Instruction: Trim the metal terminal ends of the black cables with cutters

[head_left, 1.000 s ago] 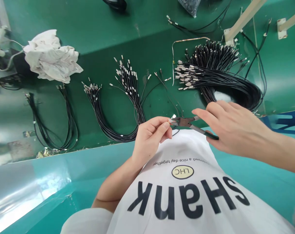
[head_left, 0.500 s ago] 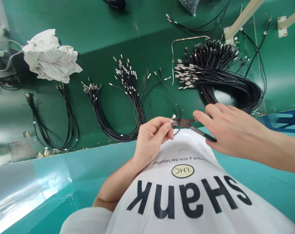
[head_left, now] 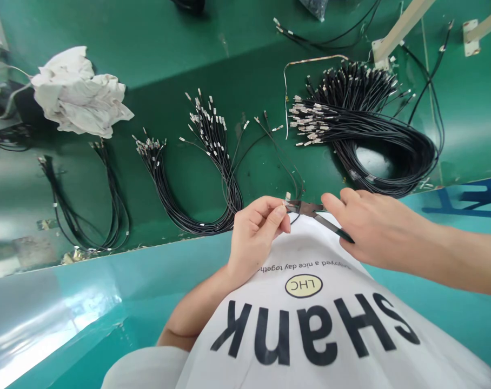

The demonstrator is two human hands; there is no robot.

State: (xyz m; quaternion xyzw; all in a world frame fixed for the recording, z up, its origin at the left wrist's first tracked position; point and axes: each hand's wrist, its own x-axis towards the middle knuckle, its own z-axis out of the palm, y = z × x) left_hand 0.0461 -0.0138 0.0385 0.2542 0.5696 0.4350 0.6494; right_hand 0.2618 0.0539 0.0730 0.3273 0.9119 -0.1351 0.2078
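Note:
Between thumb and fingers, my left hand [head_left: 258, 229] pinches the end of a thin black cable [head_left: 297, 186] with small pale tips. My right hand [head_left: 375, 229] is wrapped round the dark handles of a pair of pliers [head_left: 310, 209]. The jaws reach left to the cable end, right at my left fingertips. Whether they are closed on the tip is too small to tell. The rest of this cable runs up onto the green bench [head_left: 253, 167]. Just beyond my right hand lies a thick coiled bundle of black cables [head_left: 407, 146] with pale connector ends.
A U-shaped cable bundle [head_left: 180, 208] lies left of my hands, with a smaller bundle [head_left: 118, 205] farther left. Behind that is a crumpled white cloth [head_left: 79, 94]. A cream metal post [head_left: 403, 32] rises at the back right. Loose cables [head_left: 330, 44] lie near the back.
My right hand has dropped slightly and drawn the handles of the pliers closer together. My left hand keeps its pinch on the cable end. The view has shifted a little.

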